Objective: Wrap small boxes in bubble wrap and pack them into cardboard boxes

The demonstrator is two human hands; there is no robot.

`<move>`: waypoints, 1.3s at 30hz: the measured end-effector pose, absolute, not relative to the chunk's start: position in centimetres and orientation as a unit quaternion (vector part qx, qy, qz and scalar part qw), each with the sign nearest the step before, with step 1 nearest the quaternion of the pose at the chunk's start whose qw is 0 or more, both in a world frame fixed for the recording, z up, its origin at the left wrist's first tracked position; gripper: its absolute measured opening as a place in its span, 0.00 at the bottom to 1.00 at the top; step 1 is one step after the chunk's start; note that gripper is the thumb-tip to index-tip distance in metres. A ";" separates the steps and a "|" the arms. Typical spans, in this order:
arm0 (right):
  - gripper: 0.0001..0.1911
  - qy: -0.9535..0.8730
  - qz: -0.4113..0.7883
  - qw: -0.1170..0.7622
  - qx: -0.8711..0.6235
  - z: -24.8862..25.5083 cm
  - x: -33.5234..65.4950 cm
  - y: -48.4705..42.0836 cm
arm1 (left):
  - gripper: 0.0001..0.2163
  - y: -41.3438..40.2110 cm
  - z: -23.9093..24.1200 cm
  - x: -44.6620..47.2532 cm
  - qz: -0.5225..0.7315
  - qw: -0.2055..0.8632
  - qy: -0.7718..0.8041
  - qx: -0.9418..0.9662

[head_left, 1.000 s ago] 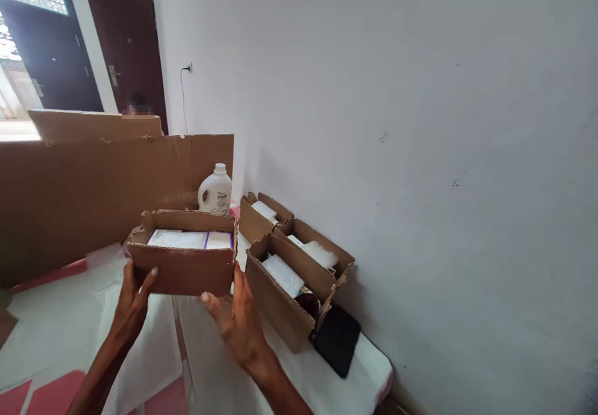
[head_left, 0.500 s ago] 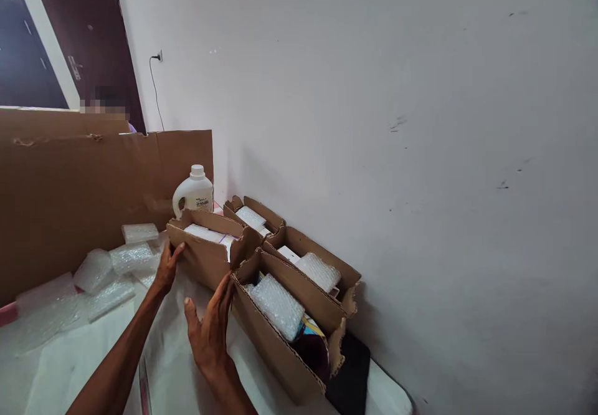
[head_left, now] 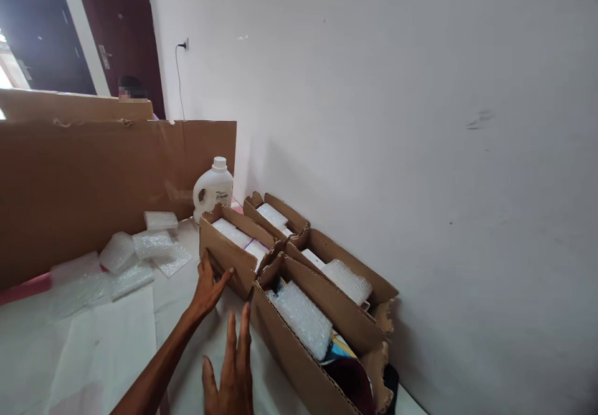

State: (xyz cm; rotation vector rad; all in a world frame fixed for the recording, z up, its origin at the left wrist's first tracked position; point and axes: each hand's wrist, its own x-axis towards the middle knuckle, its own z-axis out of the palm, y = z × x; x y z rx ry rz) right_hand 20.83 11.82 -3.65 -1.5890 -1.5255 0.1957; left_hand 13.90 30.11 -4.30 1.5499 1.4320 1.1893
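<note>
My left hand lies against the near side of a cardboard box, fingers apart, not wrapped round it. White packets and a purple line show inside that box. Lower down, my right hand is open with spread fingers, holding nothing, just left of a longer cardboard box. A bubble-wrapped packet lies in this longer box, beside something blue and yellow and a dark maroon item. Behind it, another cardboard box holds a bubble-wrapped packet. A smaller cardboard box with white packets sits farther back.
A white jug stands behind the boxes. Several bubble-wrapped packets lie on the white table surface at left. A tall cardboard panel borders the back; a person's head shows beyond. The wall rises at right.
The left box now sits squarer against its neighbours. My right hand has drawn back from the boxes toward me, while my left stays at the left box. The view has shifted left.
</note>
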 end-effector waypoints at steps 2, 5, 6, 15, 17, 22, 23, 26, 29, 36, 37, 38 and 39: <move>0.42 -0.617 0.064 0.448 -0.644 -5.3 22.0 10.7 | 0.50 30.0 -4.4 15.0 0.450 0.368 0.551 0.599; 0.40 -0.625 0.048 0.432 -0.649 -8.0 23.5 10.0 | 0.49 30.4 -4.1 16.4 0.438 0.380 0.543 0.608; 0.40 -0.630 0.046 0.427 -0.648 -8.8 23.9 9.9 | 0.48 30.4 -4.0 16.7 0.433 0.381 0.543 0.610; 0.33 -0.684 -0.013 0.408 -0.605 -12.2 25.0 10.3 | 0.29 29.6 -2.2 14.9 0.419 0.282 0.566 0.652; 0.31 -0.691 -0.026 0.408 -0.597 -12.6 25.1 10.4 | 0.26 30.9 -0.4 12.0 0.425 0.214 0.595 0.647; 0.30 -0.693 -0.022 0.400 -0.599 -12.2 25.0 10.2 | 0.25 35.2 3.6 2.6 0.400 0.056 0.689 0.602; 0.30 -0.693 -0.020 0.398 -0.600 -12.0 24.9 10.2 | 0.23 35.6 3.8 0.9 0.382 0.045 0.701 0.601; 0.30 -0.688 -0.017 0.393 -0.611 -11.5 24.7 10.1 | 0.11 35.6 3.3 -2.3 0.326 0.034 0.722 0.610; 0.30 -0.697 -0.012 0.378 -0.609 -11.4 24.9 10.3 | 0.10 34.3 2.5 -3.1 0.299 0.015 0.726 0.619; 0.25 -0.728 -0.044 0.399 -0.556 -12.0 26.4 10.9 | 0.19 24.0 7.6 -5.9 0.316 -0.129 0.758 0.556; 0.25 -0.726 -0.037 0.404 -0.555 -11.6 26.2 11.4 | 0.21 21.6 9.0 -6.9 0.316 -0.160 0.770 0.531; 0.24 -0.726 -0.022 0.408 -0.554 -10.9 25.8 11.9 | 0.22 19.1 10.5 -7.9 0.316 -0.195 0.781 0.503; 0.23 -0.726 -0.002 0.409 -0.553 -9.9 25.1 12.6 | 0.23 16.7 11.8 -9.0 0.302 -0.253 0.791 0.468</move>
